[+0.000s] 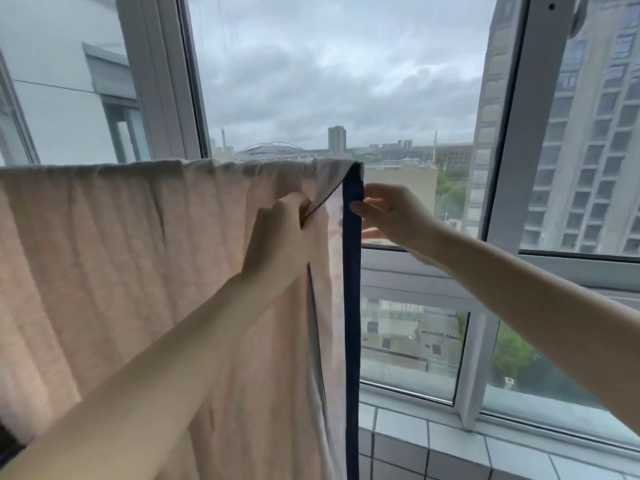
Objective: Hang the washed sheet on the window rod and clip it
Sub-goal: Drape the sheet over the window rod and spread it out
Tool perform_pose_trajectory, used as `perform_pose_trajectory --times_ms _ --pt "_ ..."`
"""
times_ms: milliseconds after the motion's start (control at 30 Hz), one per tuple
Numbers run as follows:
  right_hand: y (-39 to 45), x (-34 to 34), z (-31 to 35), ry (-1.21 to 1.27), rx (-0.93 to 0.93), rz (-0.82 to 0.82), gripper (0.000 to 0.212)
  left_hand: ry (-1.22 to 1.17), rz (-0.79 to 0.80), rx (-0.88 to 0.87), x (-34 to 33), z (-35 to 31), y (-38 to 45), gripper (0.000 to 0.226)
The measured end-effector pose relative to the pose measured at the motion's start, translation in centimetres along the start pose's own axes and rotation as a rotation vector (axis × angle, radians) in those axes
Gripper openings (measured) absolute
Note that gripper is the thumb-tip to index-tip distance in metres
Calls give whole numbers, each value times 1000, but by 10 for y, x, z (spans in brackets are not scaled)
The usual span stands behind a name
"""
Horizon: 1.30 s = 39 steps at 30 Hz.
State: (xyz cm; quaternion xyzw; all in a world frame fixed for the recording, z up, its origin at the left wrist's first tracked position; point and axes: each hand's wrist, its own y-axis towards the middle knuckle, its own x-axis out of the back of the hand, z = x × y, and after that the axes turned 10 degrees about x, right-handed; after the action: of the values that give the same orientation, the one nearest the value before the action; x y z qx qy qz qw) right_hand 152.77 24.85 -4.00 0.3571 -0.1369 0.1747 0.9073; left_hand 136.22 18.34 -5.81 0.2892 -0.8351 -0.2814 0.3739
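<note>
Sheet (121, 258): draped over window rod, top fold bunched along rod line, rod itself hidden beneath cloth. Judged soft, limp, light to moderate in weight, possibly damp and prone to sliding. Best gripped at dark hem (352, 306) near top right corner.

Left hand (277, 233): raised at arm's length, fingers pinched shut on folded-over corner of sheet just below rod. Right hand (391, 213): extended beside dark hem, thumb and fingers closed lightly on hem edge, palm toward window (519, 168). Hands held close, separated only by hem strip. No clip seen; clipping judged not yet done.
</note>
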Motion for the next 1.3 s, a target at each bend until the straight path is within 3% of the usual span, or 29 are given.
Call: perform_pose_trajectory --times_ms 167,367,467,633,833,867,967,1033,1133,1300 --pt "1 -23 1 39 41 54 9 -124 20 174 10 28 10 14" --pt "-23 -45 -22 -139 43 68 23 -99 -103 34 2 43 -48 25" --pt "-41 -56 -39 -110 4 111 10 -46 -85 21 -3 52 -69 24" --pt "-62 -84 -64 -133 -17 123 16 -6 -97 162 -9 64 -86 27" --pt "-83 -101 -83 24 -154 62 22 -70 -229 373 -6 85 -109 40" --pt "-86 -104 -82 63 -151 56 26 -70 -226 415 -5 89 -112 39" --pt "-93 -113 -77 23 -100 100 40 -4 -181 480 -4 100 -117 9" --pt "-93 -119 -76 -27 -85 96 34 47 -176 471 -3 104 -120 29" --pt "-89 -128 -76 -5 -157 42 28 81 -163 425 1 101 -125 23" --pt "-85 -140 -77 96 -267 20 23 109 -183 327 8 99 -131 34"
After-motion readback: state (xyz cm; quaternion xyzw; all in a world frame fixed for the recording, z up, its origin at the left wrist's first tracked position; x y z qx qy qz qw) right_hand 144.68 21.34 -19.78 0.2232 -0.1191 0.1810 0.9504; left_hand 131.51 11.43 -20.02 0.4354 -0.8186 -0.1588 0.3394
